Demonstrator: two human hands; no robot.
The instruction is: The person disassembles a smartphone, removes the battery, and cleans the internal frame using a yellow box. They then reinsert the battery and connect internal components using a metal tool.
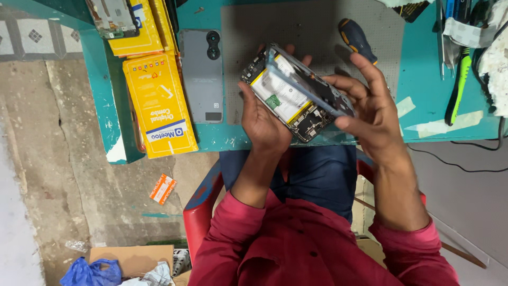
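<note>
Bare grey mat [296,24] lies open beyond the hands, hemmed by a screwdriver [357,39] and a grey phone back [202,77].

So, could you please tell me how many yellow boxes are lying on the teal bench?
2 for certain: one large yellow box near the bench's front-left corner, and another behind it under a phone frame. A yellow edge beside that one may be a third.

Yellow flat boxes [159,103] at table's left edge, small orange packet [162,189] on floor
</note>
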